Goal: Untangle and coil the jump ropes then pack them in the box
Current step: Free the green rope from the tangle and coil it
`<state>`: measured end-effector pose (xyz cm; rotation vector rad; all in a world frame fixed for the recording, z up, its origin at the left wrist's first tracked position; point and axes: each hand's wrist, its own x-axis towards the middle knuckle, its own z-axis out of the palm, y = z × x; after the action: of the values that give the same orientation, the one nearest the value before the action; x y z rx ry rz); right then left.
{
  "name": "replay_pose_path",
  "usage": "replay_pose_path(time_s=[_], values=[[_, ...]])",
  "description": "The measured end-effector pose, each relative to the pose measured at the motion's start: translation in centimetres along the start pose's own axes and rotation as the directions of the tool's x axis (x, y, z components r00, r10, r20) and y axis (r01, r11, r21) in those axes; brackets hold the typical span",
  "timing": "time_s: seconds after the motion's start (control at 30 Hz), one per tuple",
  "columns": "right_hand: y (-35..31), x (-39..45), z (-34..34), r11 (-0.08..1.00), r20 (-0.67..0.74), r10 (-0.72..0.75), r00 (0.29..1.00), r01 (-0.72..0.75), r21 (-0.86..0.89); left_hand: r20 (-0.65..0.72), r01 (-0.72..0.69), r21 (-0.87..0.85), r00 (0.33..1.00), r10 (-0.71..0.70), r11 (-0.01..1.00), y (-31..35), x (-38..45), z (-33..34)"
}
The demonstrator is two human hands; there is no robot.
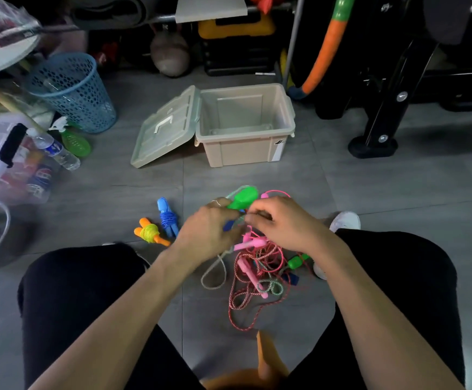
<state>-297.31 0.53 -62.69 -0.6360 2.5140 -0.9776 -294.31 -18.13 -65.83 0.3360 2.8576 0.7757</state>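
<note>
Over the tangled ropes (pixel 253 280), both hands (pixel 209 229) grip green handle (pixel 242 199)

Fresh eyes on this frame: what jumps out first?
Both hands, left hand and right hand, work at a bright green handle above a tangle of pink and red rope on the floor between the knees. Two coiled ropes, blue and yellow-orange, lie left. Behind, the beige box stands open, empty.

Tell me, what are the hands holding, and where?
The left hand grips the green handle at its lower end. The right hand has its fingers curled into the rope tangle; exactly what they pinch is hidden.
</note>
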Motion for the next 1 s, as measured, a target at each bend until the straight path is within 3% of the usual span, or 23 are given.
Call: replay_pose_path(time_s=[0.07,0.13,0.23,0.3,0.37,0.47,0.53,0.57,0.63,0.7,0.77,0.83,0.9,1.0], values=[[0.1,0.1,0.2,0.999,0.010,0.025,1.000,-0.025,-0.038,-0.075,0.061,0.126,0.996,-0.052,0.990,-0.3,0.2,0.4],[0.6,-0.5,-0.3,0.994,0.031,0.096,0.995,-0.095,-0.047,-0.099,0.247,0.255,0.968,-0.229,0.935,-1.9,0.7,0.3],[1.4,-1.6,-1.9,0.982,0.022,0.161,0.987,-0.158,-0.105,-0.064,0.559,0.282,0.822,-0.566,0.780,-4.9,1.2,-0.2],[1.8,-1.9,-2.8,0.980,-0.027,0.160,0.987,-0.162,-0.113,-0.027,0.623,0.251,0.769,-0.638,0.741,-5.9,1.1,-0.4],[1.9,-1.9,-3.0,0.986,-0.057,0.135,0.989,-0.140,-0.086,0.010,0.545,0.188,0.831,-0.557,0.817,-5.2,0.8,-0.3],[1.2,-1.4,-2.0,0.997,-0.016,0.070,0.997,-0.070,-0.019,0.001,0.144,-0.001,0.990,-0.144,0.990,-2.2,0.2,-0.3],[0.5,-0.9,-1.0,1.000,-0.010,0.025,1.000,-0.025,0.010,-0.008,-0.074,-0.024,0.997,0.074,0.997,-0.3,-0.2,0.3],[0.3,-0.7,-0.5,1.000,-0.015,0.015,1.000,-0.015,0.002,-0.035,-0.097,-0.003,0.995,0.096,0.995,0.1,-0.3,0.6],[0.2,-0.7,-0.2,0.999,-0.005,0.029,1.000,-0.030,-0.017,-0.134,0.002,0.065,0.991,0.007,0.998,-0.3,0.0,0.6],[0.6,-1.1,-1.0,0.995,0.002,0.083,0.997,-0.083,-0.048,-0.180,0.224,0.137,0.964,-0.198,0.965,-2.0,0.6,-0.2],[1.3,-1.6,-2.2,0.987,-0.032,0.128,0.991,-0.131,-0.089,-0.127,0.466,0.171,0.884,-0.450,0.868,-4.0,0.9,-1.4],[1.9,-2.0,-2.8,0.984,-0.037,0.139,0.990,-0.142,-0.107,-0.024,0.576,0.222,0.810,-0.586,0.787,-4.9,0.8,-1.9],[1.8,-2.0,-2.4,0.986,-0.008,0.126,0.992,-0.126,-0.110,0.084,0.499,0.235,0.844,-0.529,0.834,-4.2,0.3,-1.3],[0.9,-1.5,-0.9,0.997,0.040,0.069,0.997,-0.068,-0.026,0.069,0.189,0.034,0.979,-0.191,0.981,-1.3,-0.2,-0.4]])
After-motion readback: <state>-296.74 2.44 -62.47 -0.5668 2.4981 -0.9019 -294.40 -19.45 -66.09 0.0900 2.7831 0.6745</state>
